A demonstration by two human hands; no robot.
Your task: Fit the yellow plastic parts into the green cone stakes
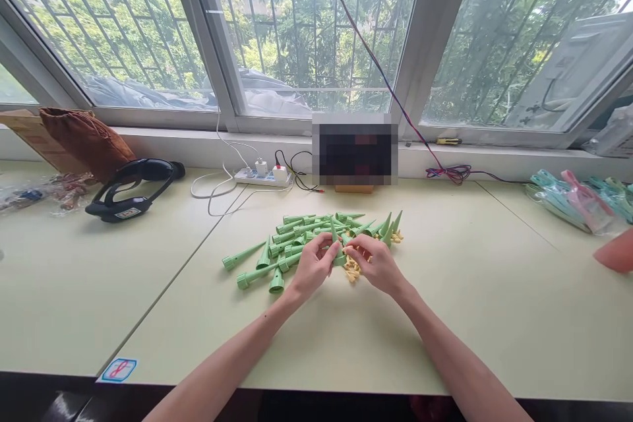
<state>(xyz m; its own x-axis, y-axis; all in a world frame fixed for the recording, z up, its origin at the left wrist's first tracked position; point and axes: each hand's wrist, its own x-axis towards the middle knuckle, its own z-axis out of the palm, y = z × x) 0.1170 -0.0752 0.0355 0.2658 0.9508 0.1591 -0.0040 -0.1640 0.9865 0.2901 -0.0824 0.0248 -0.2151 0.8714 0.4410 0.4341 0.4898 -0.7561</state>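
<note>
My left hand [314,267] is closed around a green plastic watering spike [339,258], which stands with its pointed end up and its wide cap down. Close beside it, my right hand [380,265] pinches what looks like a small yellow piece against the spike's side; the fingertips partly hide it. Below and between the hands lies a loose heap of small yellow pieces [352,273]. Many more green spikes [257,273] are piled behind and left of my left hand, most lying on their sides. A few stand upright [386,231] behind my right hand.
A power strip [262,176] with cables and a pixelated dark block [355,151] stand along the window sill. Black headgear [136,191] and a brown pouch [86,142] are at left. Plastic-wrapped items [568,201] and a reddish object [616,252] sit at right.
</note>
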